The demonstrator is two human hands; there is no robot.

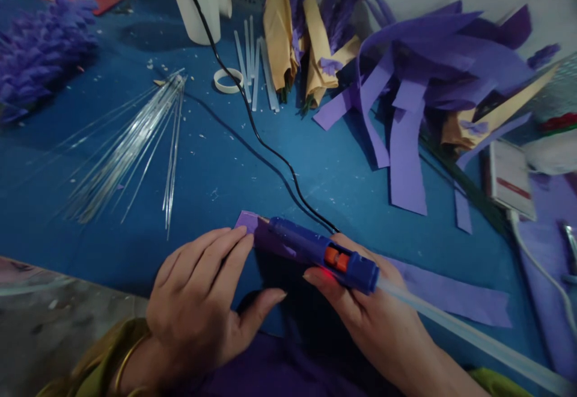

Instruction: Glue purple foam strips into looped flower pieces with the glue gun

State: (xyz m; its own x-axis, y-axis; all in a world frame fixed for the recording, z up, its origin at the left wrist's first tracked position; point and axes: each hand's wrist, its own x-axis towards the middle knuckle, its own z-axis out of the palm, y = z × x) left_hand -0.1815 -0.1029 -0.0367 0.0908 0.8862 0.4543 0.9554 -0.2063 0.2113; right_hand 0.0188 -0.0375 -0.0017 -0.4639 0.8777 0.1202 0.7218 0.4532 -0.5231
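My right hand [374, 307] is wrapped round a blue glue gun [311, 244] with an orange part and a long clear glue stick in its back end. The gun's nozzle points left, over the end of a purple strip [455, 292] that runs across the table beneath it. My left hand [202, 289] rests with fingers stretched out, its fingertips pressing on the strip's left end beside the nozzle. The left thumb stands apart from the fingers. Part of the strip is hidden under the gun and my right hand.
A black cord [270, 148] crosses the blue table to the gun. Thin wires [135, 139] lie at left, near purple flowers [40, 54]. Further back are a tape ring [228, 90], glue sticks [255, 78], paper-wrapped bouquets [322, 72] and purple strips [408, 157]. A phone [509, 175] lies right.
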